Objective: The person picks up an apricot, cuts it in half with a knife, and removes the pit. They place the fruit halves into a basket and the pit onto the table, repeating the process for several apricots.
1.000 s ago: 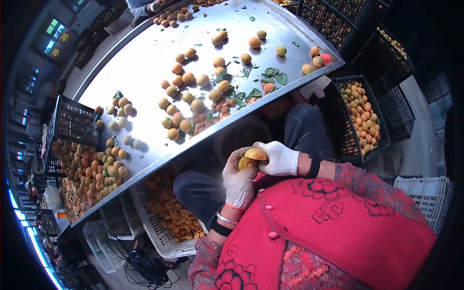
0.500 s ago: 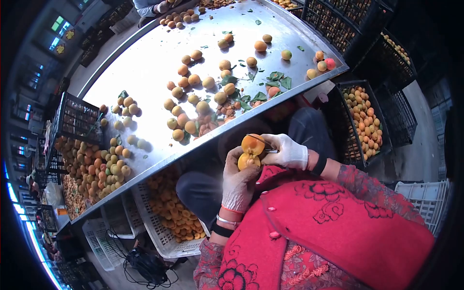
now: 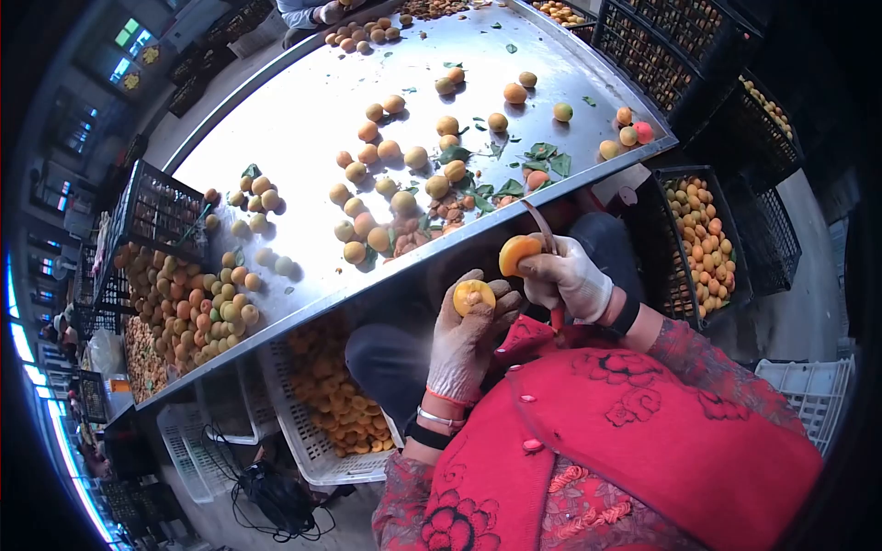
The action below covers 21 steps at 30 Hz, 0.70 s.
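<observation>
In the head view my left hand (image 3: pixel 467 340), in a stained white glove, holds an apricot half (image 3: pixel 473 296) with its cut face up and the stone in it. My right hand (image 3: pixel 574 283), also gloved, pinches the other apricot half (image 3: pixel 518 254) between thumb and fingers. The same hand grips a knife (image 3: pixel 542 222), its narrow blade sticking up past the fingers towards the table edge. The two halves are apart, just in front of my red vest. Whole apricots (image 3: pixel 436 186) lie scattered on the metal table (image 3: pixel 303 312) beyond my hands.
Below the table edge stands a white crate (image 3: pixel 317 468) of apricot halves. A black crate (image 3: pixel 684 266) of whole apricots is at my right. A tipped black crate (image 3: pixel 165 211) and a fruit heap (image 3: pixel 193 303) occupy the table's left end. Another person's gloved hand (image 3: pixel 328 13) shows at the far edge.
The two apricot halves, held together before, are now separated. My right hand has moved right and up with one half; the stone now shows in the left half. The view has shifted slightly.
</observation>
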### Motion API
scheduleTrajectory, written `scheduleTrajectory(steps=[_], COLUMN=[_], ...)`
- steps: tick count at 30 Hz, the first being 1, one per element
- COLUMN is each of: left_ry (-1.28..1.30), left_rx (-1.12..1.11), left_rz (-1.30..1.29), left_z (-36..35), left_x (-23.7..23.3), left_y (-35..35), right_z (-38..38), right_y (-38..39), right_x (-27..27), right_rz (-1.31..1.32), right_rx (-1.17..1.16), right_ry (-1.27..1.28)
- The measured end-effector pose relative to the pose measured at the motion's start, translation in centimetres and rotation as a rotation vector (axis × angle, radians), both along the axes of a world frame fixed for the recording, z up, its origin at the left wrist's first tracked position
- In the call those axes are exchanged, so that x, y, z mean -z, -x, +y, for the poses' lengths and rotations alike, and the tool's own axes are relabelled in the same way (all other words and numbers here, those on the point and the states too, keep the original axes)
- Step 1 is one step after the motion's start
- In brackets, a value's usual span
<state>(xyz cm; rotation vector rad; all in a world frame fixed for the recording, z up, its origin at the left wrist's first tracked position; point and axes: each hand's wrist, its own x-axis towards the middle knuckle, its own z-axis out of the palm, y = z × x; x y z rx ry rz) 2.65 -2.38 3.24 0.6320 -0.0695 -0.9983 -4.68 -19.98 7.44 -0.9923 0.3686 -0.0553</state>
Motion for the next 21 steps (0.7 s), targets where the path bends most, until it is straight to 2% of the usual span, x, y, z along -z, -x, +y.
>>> scheduleTrajectory(steps=[1,5,7,9,11,13,14,15,18,21], left_ry=[-0.001,0.077,0.130,0.106,0.059,0.065,0.072,0.080,0.009,-0.081], left_rx=[-0.009,-0.023,-0.031,-0.033,-0.038,-0.027,-0.014,-0.001,0.004,-0.006], left_rz=[-0.005,0.120,0.188,0.205,0.210,0.235,0.258,0.280,0.172,0.075], left_z=[0.0,-0.3,-0.3,-0.3,-0.2,0.0,0.2,0.2,0.3,0.2], left_x=[0.0,0.0,-0.1,0.1,0.1,0.0,-0.1,-0.1,0.2,-1.6], left_y=[0.0,-0.1,-0.2,-0.3,-0.2,-0.1,-0.1,-0.1,-0.2,0.4], right_z=[0.5,2.3,2.5,2.8,3.0,2.5,2.4,1.9,1.4,1.3], right_y=[0.0,0.4,0.4,0.5,0.6,1.0,1.1,1.4,2.4,2.6], right_x=[-0.3,-0.2,1.0,1.4,0.5,0.3,0.3,-2.0,-0.3,-1.5], right_rz=[0.068,-0.006,-0.031,-0.119,-0.119,-0.085,-0.048,0.099,0.187,0.191], right_rx=[0.002,-0.004,-0.089,-0.189,-0.204,-0.182,-0.154,-0.202,-0.236,-0.086], right_ry=[0.147,0.181,0.262,0.817,0.786,0.616,0.332,0.202,0.154,0.228])
